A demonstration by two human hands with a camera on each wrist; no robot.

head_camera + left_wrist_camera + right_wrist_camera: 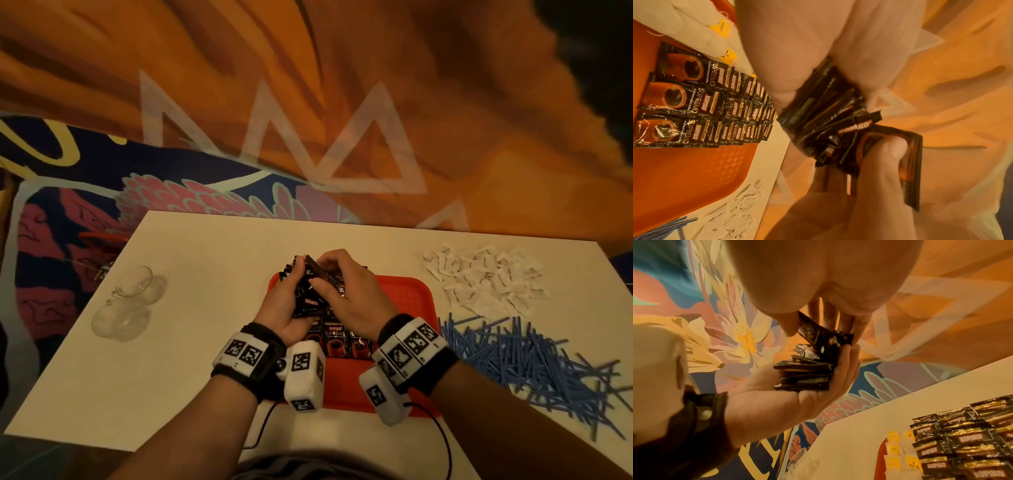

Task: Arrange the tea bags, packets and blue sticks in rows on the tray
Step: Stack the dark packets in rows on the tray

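Observation:
Both hands hover over the red tray. My left hand grips a thick bundle of black coffee packets, seen edge-on in the right wrist view. At the bundle's top, my right hand pinches a single packet between thumb and fingers. Rows of overlapping black packets lie on the tray below, with white tea bags with yellow tags beside them. On the table right of the tray lie a pile of blue sticks and a heap of white sachets.
Two clear glass cups stand on the white table to the left. A thin black cable trails over the near table edge. A colourful painted wall rises behind the table.

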